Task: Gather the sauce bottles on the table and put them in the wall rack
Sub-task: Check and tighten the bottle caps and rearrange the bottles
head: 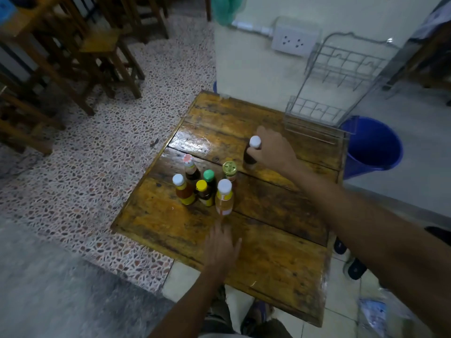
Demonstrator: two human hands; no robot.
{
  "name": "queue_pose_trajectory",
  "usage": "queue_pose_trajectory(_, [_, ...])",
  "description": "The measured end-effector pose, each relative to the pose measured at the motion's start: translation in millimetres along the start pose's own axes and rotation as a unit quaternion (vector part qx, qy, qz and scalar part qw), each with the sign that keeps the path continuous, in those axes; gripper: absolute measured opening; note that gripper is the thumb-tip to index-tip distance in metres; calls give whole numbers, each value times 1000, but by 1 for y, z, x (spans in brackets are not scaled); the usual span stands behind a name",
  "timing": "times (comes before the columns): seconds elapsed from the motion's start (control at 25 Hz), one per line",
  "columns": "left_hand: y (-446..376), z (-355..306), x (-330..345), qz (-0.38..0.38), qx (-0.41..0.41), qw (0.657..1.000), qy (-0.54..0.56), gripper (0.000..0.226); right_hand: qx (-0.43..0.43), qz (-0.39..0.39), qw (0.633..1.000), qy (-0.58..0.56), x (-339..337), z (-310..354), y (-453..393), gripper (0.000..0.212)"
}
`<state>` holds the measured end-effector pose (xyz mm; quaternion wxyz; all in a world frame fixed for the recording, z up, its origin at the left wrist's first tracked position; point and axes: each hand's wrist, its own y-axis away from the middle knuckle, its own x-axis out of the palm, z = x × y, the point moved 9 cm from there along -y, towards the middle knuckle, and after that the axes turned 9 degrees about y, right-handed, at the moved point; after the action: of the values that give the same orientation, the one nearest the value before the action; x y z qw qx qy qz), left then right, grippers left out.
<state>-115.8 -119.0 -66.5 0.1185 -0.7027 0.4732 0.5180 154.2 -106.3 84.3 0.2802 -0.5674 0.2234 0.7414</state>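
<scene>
Right hand was wrapped round the dark sauce bottle on the bench, near the wall rack. Left hand lay flat, fingers loose, just short of the clustered bottles. Probably light, slick plastic; I'd grip mid-body, not the cap.

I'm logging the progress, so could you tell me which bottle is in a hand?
The dark bottle with the white cap, standing apart from the cluster, gripped by the right hand.
</scene>
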Motion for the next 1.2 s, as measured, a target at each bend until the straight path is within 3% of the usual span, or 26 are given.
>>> queue_pose_trajectory(0.12, [14,-68,-1,-20,96,982,160,57,-45,15,999,-13,-27,-12,56,35])
queue_pose_trajectory(0.24, [-3,-121,-34,-80,60,935,340,77,-71,19,997,-18,-58,-22,110,33])
queue_pose_trajectory(0.32, [-20,-144,-60,-128,52,904,403,86,-87,23,996,-24,-76,-26,136,29])
queue_pose_trajectory(0.36, [-27,-154,-66,-126,78,892,427,85,-95,27,995,-31,-82,-27,145,26])
queue_pose_trajectory(0.48, [-31,-186,-66,-19,149,846,512,64,-121,15,993,5,-103,-31,159,26])
queue_pose_trajectory(0.56, [-38,-194,-61,13,150,845,514,48,-151,-15,985,86,-112,-32,160,32])
queue_pose_trajectory(0.68, [-43,-202,-60,67,148,855,492,31,-231,-114,942,217,-123,-27,158,47])
queue_pose_trajectory(0.88, [-32,-208,-65,151,170,868,442,26,-356,-189,874,271,-111,-16,162,33])
queue_pose_trajectory(1.04, [-35,-188,-64,72,132,886,439,26,-325,-139,899,257,-93,-10,146,38])
queue_pose_trajectory(1.2, [-35,-174,-61,0,102,882,459,27,-183,-70,935,295,-86,-3,137,48])
